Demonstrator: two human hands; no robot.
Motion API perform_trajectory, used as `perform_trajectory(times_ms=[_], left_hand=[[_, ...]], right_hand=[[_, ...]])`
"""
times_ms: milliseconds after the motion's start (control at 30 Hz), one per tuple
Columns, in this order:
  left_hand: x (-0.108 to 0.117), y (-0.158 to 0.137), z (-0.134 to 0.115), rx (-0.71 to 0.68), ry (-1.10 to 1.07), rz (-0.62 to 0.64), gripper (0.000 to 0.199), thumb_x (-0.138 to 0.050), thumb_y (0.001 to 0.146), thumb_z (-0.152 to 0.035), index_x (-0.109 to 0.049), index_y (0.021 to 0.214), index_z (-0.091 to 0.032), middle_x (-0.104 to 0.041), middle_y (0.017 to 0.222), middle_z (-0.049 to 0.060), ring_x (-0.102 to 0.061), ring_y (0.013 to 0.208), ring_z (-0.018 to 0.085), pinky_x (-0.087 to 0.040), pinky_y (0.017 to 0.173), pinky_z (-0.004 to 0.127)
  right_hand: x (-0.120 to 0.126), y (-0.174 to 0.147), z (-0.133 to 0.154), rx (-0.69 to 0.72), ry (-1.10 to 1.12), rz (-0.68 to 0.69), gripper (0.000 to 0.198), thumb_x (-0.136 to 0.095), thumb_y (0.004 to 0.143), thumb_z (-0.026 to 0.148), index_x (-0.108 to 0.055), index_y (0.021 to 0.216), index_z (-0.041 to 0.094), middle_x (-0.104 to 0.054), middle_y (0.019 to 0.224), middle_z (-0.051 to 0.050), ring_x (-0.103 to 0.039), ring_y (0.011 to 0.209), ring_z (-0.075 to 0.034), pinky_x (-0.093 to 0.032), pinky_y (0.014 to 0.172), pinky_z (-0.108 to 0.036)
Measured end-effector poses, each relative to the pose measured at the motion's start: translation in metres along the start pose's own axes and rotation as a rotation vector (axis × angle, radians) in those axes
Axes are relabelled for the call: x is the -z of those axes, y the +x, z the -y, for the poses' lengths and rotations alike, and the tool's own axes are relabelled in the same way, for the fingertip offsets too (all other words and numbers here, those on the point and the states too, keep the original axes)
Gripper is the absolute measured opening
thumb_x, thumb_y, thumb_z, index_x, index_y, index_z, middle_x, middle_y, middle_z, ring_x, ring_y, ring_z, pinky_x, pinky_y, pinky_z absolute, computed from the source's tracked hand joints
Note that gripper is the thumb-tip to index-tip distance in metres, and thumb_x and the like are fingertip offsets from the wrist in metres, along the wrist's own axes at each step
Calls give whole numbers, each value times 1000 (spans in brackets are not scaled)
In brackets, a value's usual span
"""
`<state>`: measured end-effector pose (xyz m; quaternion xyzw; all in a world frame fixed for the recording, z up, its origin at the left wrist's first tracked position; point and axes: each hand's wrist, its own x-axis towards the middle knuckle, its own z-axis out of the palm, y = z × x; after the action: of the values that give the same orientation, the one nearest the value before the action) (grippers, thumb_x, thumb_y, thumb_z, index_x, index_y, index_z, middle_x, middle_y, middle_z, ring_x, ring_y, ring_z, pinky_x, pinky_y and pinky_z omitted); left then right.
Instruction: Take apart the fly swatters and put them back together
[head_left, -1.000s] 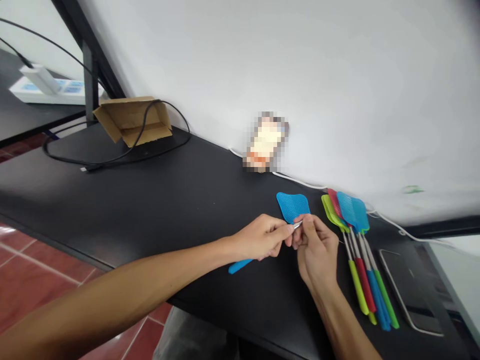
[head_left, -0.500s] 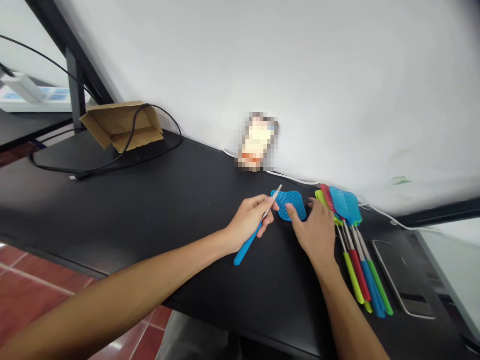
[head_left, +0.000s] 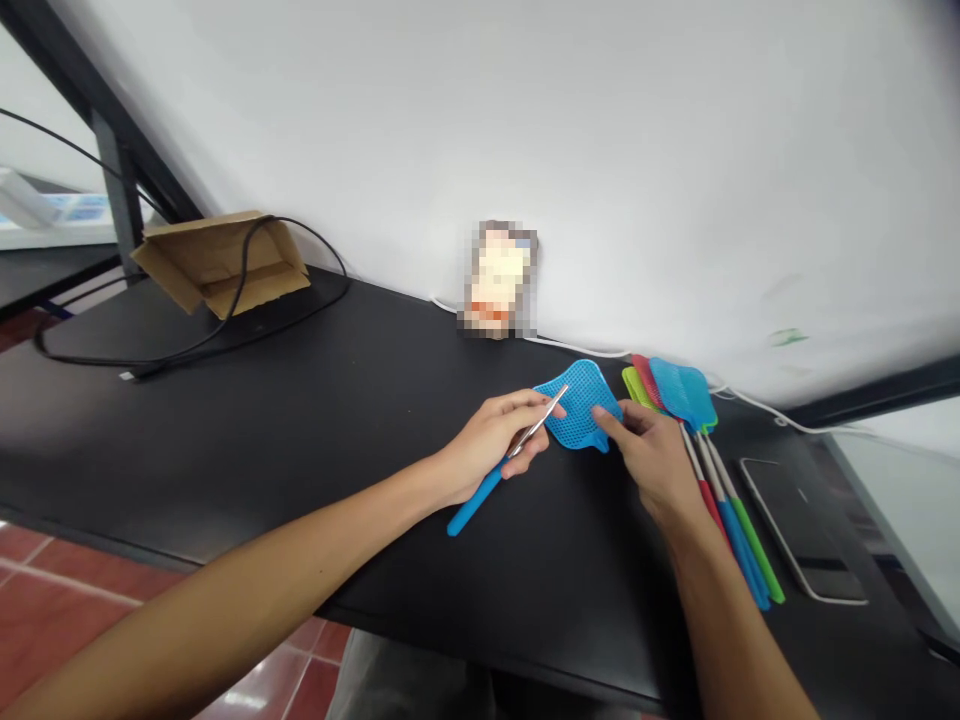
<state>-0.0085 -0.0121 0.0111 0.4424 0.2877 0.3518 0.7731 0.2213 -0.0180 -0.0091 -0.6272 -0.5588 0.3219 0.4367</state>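
Note:
My left hand (head_left: 480, 445) is closed around a fly swatter handle (head_left: 474, 504), blue at the grip, with a metal rod pointing up and to the right. A blue mesh swatter head (head_left: 581, 400), loose from the rod, is pinched at its right edge between the thumb and fingers of my right hand (head_left: 664, 455). The head is tilted up off the black table, its short neck pointing down. The rod's tip overlaps the mesh in view; whether they touch I cannot tell. Beyond my right hand lies a row of fly swatters (head_left: 686, 395) in yellow-green, red, blue and green, partly hidden by it.
A phone (head_left: 802, 530) lies at the right of the black table (head_left: 300, 440). Another phone (head_left: 496, 280), blurred, leans against the white wall. An open cardboard box (head_left: 225, 265) and a looped black cable (head_left: 187, 352) are at the left. A white cord runs along the wall.
My right hand has closed on the blue swatter head and lifted and turned it, so its neck now shows. My left hand still holds the handle, nearly in place. The view has shifted slightly.

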Motion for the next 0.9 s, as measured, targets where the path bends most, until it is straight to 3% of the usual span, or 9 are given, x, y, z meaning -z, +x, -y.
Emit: perform_trajectory(times_ms=[133,200,600,900], left_hand=[[0,-3,-4,15,56,46,29,-52,101,-43,-65,103,-17,-45,58,-8,-32,36,2,-23,44,20],[-2,-5,-5,11,113,57,30,-52,102,-43,-66,105,-17,-49,59,-7,-35,37,2,-25,44,20],[-7,-8,-5,24,166,172,35,-51,103,-39,-68,126,-17,-59,65,-4,-41,38,3,-29,42,18],[-5,-8,-6,28,153,172,36,-52,104,-38,-68,130,-19,-59,65,-4,-41,38,3,-29,41,18]], right_hand=[[2,-10,23,-47,554,-91,32,-83,80,43,-60,78,22,-47,68,5,-42,62,-11,-37,59,-27],[2,-13,32,-43,698,-67,33,-85,80,39,-57,75,22,-48,70,4,-47,66,-12,-41,62,-27],[-9,-24,31,-115,841,155,23,-70,95,35,-62,78,23,-56,73,1,-52,70,-14,-49,72,-32],[-10,-29,32,-126,880,178,17,-63,100,30,-65,85,23,-59,74,1,-54,72,-13,-50,73,-28]])
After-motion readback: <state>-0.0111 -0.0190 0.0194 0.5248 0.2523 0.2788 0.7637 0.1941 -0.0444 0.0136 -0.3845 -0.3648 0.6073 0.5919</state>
